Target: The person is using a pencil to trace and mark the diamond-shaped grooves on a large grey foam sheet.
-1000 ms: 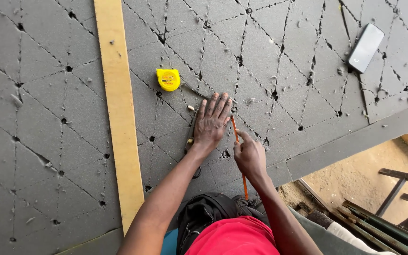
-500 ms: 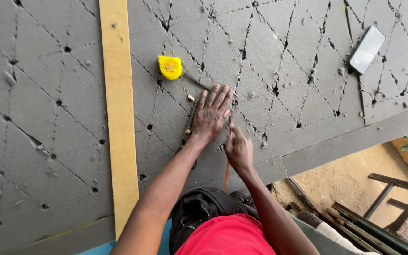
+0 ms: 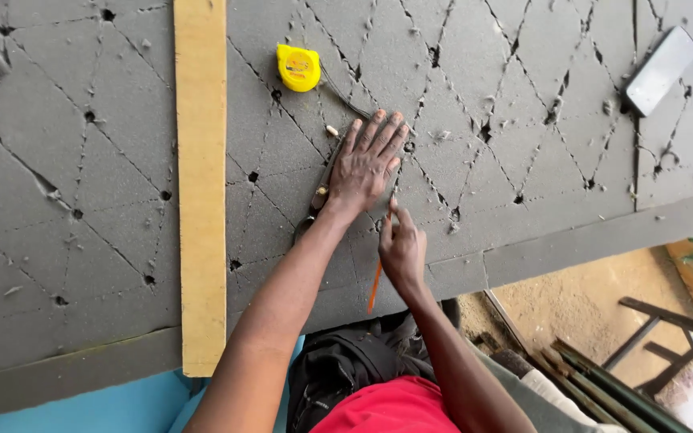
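Observation:
My left hand [image 3: 366, 164] lies flat with fingers spread on a large grey foam sheet [image 3: 523, 104] scored in a diamond pattern with punched holes. Under its wrist lie scissors [image 3: 318, 196], partly hidden. My right hand [image 3: 401, 248] sits just below the left, closed on an orange pencil [image 3: 375, 287] whose tip meets the foam near the left hand's heel. A yellow tape measure [image 3: 298, 67] rests on the foam above the left hand, its tape running out toward my fingers.
A long yellowish wooden straightedge [image 3: 200, 184] lies across the foam at the left. A pale grey rectangular block [image 3: 659, 70] sits at the upper right. Beyond the foam's lower edge are sandy ground [image 3: 587, 309], dark metal bars [image 3: 603, 377] and a blue surface [image 3: 82, 409].
My right hand with the pencil has moved up closer beneath the left hand. The left hand stays pressed flat on the foam. The view has shifted slightly.

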